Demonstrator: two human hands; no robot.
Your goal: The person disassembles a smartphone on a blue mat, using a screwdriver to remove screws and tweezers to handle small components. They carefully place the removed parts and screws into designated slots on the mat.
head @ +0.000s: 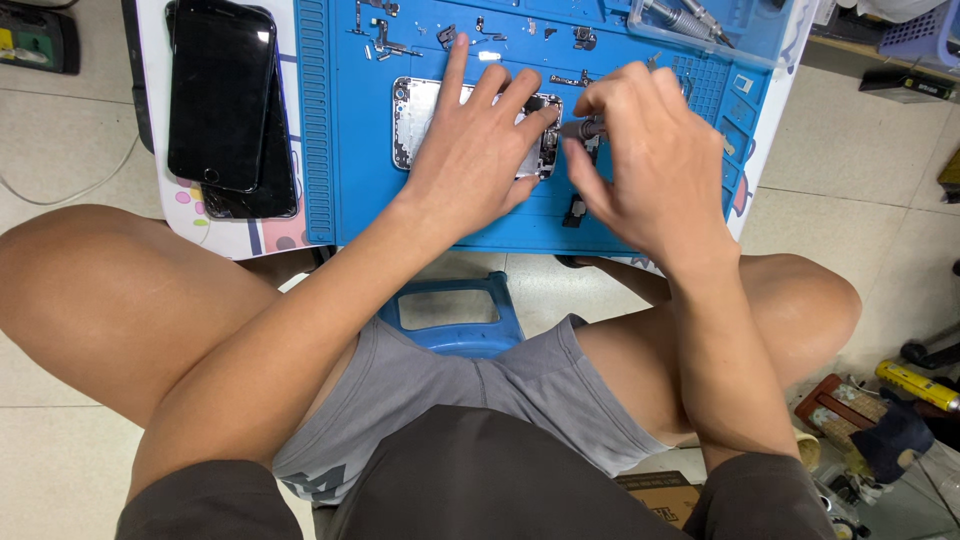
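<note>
The right hand (pixel 640 150) has its grip clamped on a small screwdriver (pixel 583 129), tip hidden behind fingers. The left hand (pixel 480 140) lies flat, fingers spread, covering most of the opened phone (pixel 412 120) on the blue mat (pixel 350 190) atop the surface.

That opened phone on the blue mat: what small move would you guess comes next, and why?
Probably a turn of the screwdriver. The right hand pinches it with its tip at the opened phone, whose end the left hand presses flat on the blue mat.
</note>
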